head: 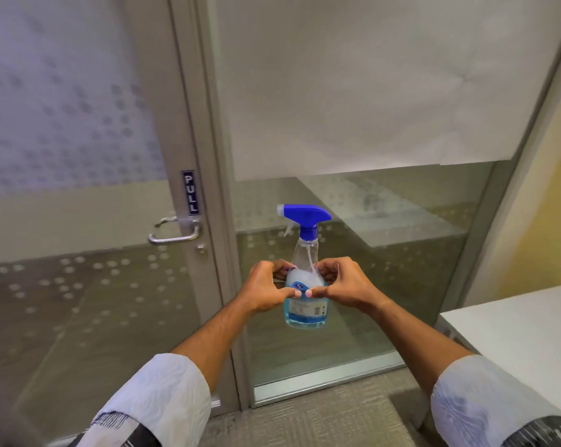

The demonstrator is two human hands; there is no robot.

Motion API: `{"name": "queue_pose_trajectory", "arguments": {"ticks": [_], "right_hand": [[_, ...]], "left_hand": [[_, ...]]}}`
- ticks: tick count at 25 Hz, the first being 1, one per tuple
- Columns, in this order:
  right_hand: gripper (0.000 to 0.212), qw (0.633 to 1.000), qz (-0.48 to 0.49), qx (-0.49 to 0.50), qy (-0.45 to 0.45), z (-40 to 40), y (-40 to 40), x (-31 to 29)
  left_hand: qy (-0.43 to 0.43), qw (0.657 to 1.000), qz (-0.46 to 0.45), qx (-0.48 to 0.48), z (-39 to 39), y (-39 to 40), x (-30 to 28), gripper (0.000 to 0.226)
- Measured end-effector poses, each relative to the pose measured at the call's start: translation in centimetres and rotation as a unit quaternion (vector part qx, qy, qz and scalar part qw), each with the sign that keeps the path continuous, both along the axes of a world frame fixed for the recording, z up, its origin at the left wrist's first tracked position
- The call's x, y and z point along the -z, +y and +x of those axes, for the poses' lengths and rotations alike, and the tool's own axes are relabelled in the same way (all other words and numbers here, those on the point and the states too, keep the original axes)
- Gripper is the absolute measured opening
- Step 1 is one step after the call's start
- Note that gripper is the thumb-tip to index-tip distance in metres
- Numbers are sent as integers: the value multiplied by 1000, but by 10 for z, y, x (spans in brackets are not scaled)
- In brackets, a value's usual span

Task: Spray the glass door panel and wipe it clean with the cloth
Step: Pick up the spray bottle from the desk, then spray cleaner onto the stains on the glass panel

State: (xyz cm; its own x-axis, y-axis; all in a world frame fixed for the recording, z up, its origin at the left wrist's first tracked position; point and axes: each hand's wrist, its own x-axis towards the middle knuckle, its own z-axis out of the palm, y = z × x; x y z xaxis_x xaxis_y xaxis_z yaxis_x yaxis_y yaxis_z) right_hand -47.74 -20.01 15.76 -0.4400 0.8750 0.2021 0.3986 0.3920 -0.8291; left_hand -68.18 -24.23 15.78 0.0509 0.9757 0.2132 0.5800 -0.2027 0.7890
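Both hands on the sprayer, nothing on the glass yet.

I see my left hand (266,287) and right hand (345,283) clasped around the clear plastic spray bottle with blue trigger head (305,272), thumbs meeting in front – nozzle points left, toward the dotted-film glass door panel (79,162). I'd shift one hand up to the trigger, square the nozzle to the glass; no cloth in view.

Soft, even indoor light fills the scene, with no hard shadows. The glass panel (353,253) carries faint, milky reflections. Wide-angle distortion bends the door frame (208,156) and leans the edges. The frosted dots at left look blurred.
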Motion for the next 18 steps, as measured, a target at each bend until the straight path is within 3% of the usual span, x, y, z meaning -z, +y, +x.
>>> {"name": "queue_pose_trajectory", "arguments": {"ticks": [18], "right_hand": [[53, 984, -16, -174, 21, -368, -108, -24]], "left_hand": [[7, 985, 36, -171, -339, -181, -29, 48]]}}
